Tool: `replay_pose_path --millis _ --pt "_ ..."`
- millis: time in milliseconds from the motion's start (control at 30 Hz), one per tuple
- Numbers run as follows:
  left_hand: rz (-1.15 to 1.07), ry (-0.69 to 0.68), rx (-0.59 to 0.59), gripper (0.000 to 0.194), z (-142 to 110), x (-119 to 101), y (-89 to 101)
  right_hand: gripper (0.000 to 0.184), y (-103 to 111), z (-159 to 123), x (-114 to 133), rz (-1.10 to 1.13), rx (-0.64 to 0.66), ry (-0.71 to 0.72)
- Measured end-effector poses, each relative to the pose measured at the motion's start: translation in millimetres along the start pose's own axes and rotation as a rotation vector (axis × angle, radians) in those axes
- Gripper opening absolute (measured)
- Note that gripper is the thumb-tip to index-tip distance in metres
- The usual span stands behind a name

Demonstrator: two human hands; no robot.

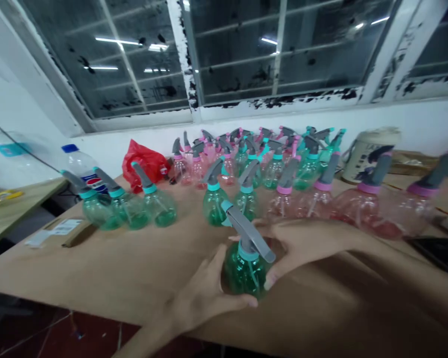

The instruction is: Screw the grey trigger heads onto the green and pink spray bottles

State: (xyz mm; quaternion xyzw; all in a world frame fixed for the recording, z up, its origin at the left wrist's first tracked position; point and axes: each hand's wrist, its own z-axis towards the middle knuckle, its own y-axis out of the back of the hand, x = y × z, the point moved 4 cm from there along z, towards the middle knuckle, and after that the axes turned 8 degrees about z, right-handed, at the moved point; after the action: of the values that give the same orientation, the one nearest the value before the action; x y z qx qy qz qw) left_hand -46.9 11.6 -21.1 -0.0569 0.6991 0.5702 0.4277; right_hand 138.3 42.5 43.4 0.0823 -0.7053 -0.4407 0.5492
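Observation:
A green spray bottle (248, 271) with a teal collar and grey trigger head stands upright near the table's front. My left hand (205, 293) curves round its left side, thumb across the lower front. From the right, my right hand (294, 243) grips the bottle, thumb at its side; the other fingers are partly hidden behind it. Just beyond are two more green spray bottles (213, 201). Pink spray bottles (283, 199) line up to the right of them, blurred toward the edge. Three green spray bottles (160, 206) stand together on the left.
Many pink and green spray bottles (274, 169) crowd the back by the wall. A red plastic bag (144, 166), a Pepsi bottle (80, 166) and a printed cream container (369, 154) are also at the back. Cardboard (74, 233) lies left; a dark phone-like object (440, 253) lies right.

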Motion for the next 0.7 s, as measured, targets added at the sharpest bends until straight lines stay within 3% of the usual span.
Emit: replay_pose_path --millis 133,233,333,467,600,700 --pt "0.015 -0.014 0.026 0.096 17 -21 -23.8 0.088 8 -44 -16 0.079 -0.253 -0.139" --pt "0.025 -0.074 0.029 0.093 30 -36 -38.0 0.095 6 -58 -19 0.185 -0.448 -0.041" --pt "0.047 -0.136 0.013 0.084 41 -49 -50.7 0.072 1 -59 -14 0.285 -0.613 0.09" --pt "0.105 -0.168 -0.084 0.089 51 -60 -62.6 0.034 -4 -58 -11 0.348 -0.77 0.125" --pt "0.154 -0.25 -0.11 0.103 55 -59 -69.2 0.024 -3 -60 -16 0.343 -0.838 0.153" --pt "0.274 -0.304 -0.066 0.116 58 -46 -69.4 0.026 -2 -60 -20 0.325 -0.829 0.177"
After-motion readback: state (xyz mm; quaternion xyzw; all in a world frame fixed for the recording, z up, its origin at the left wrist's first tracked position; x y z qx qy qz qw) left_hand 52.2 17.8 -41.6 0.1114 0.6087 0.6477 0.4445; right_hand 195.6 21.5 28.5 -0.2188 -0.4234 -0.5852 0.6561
